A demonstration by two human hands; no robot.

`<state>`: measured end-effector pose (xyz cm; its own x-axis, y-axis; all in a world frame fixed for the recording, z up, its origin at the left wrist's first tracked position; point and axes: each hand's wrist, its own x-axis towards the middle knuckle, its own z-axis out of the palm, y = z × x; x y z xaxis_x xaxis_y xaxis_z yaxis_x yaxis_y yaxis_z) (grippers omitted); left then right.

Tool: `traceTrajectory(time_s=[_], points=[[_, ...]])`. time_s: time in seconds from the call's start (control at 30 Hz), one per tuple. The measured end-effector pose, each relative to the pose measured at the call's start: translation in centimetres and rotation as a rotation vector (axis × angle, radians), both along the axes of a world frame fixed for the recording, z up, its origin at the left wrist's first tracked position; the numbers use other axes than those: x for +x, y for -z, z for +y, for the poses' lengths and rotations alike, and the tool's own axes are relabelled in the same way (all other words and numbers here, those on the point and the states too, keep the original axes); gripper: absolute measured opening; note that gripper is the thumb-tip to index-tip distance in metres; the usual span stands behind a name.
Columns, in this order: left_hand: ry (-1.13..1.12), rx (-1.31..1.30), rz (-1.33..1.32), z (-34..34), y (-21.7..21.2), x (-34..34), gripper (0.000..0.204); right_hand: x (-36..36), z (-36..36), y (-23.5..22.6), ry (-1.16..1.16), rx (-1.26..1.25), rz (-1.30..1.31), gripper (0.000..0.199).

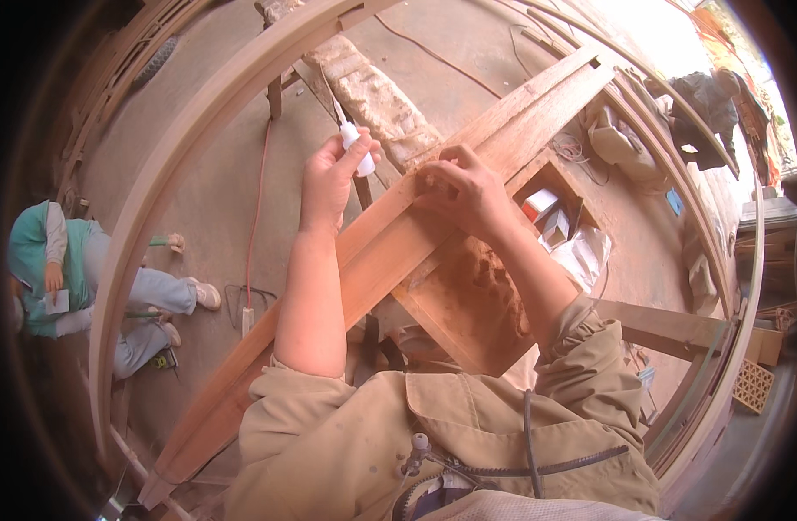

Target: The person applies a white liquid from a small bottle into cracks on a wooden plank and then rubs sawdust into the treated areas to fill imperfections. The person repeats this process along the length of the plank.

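Note:
Upright in my left hand [332, 181] is a small white squeeze bottle [357, 149], its tip pointing up, fingers and thumb wrapped around it. Just right of it, my right hand [468, 189] bends over a long reddish wooden beam [377, 269]. Its fingers are curled and pressed together at the beam's upper face; what they pinch, if anything, is hidden. The beam runs diagonally from the lower left to the upper right, with a lengthwise groove or step along it. Under my right forearm lies a wooden tray [455, 334] holding brown sawdust.
A rough, pale slab [368, 91] rests on a stand beyond the beam. Small boxes [550, 217] sit in a compartment at right. Long curved wooden strips [186, 113] arch around me. At left, a person in a teal vest [47, 252] sits low. A red cord [261, 182] crosses the floor.

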<state>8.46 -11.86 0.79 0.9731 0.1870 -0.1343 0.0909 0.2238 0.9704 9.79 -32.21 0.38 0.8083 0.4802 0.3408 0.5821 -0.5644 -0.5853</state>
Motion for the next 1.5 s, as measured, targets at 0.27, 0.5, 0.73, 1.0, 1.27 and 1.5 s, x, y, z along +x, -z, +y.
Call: traceTrajectory(time_s=[0.27, 0.5, 0.73, 1.0, 1.27, 1.5], points=[[0.015, -0.011, -0.019, 0.0, 0.2, 0.3, 0.03, -0.2, 0.2, -0.5, -0.03, 0.016, -0.008, 0.031], [0.031, -0.081, -0.041, -0.4, 1.0, 0.5, 0.029, 0.1, -0.6, -1.0, -0.054, -0.032, 0.124, 0.028], [0.009, -0.087, -0.058, 0.0, 0.7, 0.2, 0.028, 0.4, -0.2, -1.4, -0.11, -0.036, 0.074, 0.025], [0.036, -0.083, -0.075, -0.3, 1.1, 0.7, 0.03, 0.3, -0.6, -1.3, -0.093, -0.061, 0.048, 0.026], [0.037, -0.046, -0.08, -0.1, 1.7, 1.1, 0.026, 1.7, -1.2, 0.3, -0.095, -0.059, -0.014, 0.021], [-0.039, 0.01, -0.158, -0.9, 3.8, 2.1, 0.027, 2.2, -1.4, 0.6, -0.138, 0.008, 0.109, 0.021]])
